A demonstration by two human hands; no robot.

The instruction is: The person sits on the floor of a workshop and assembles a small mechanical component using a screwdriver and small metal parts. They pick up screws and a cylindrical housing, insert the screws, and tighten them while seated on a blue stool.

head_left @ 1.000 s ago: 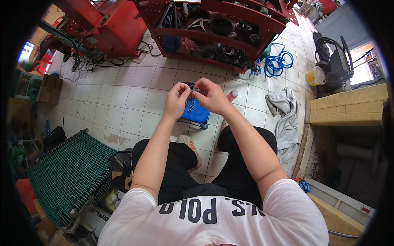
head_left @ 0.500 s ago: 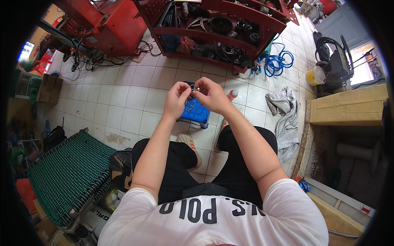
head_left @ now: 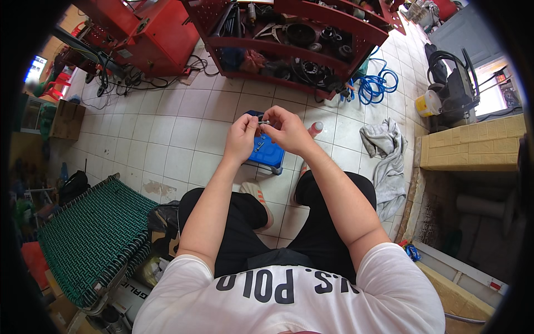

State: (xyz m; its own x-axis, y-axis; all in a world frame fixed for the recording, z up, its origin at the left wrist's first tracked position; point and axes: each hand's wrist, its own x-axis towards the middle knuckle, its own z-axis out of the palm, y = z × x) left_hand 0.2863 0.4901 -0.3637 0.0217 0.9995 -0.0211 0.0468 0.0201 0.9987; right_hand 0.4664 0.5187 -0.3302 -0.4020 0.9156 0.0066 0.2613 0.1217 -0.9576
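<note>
Both my hands are raised over a blue step stool [head_left: 267, 152] on the tiled floor. Between them is a small silvery bolt [head_left: 263, 122], partly covered by fingers. My left hand [head_left: 242, 137] pinches one end with thumb and fingertips. The other end sits in the closed fingers of my right hand [head_left: 286, 129]. Below, several small bolts [head_left: 259, 146] lie loose on the stool's top. A bottle with pinkish contents [head_left: 315, 128] stands on the floor just right of my right hand.
A red tool cart [head_left: 289, 44] full of parts stands ahead, with a coiled blue hose [head_left: 378, 83] beside it. A grey cloth [head_left: 386, 161] lies on the floor at right. At left is a green woven seat [head_left: 97, 236]; red machinery [head_left: 156, 42] stands far left.
My left hand has shifted slightly right and its fingers have changed position on the bolt. More of the bolt shows between the hands now. The right hand has hardly moved.
</note>
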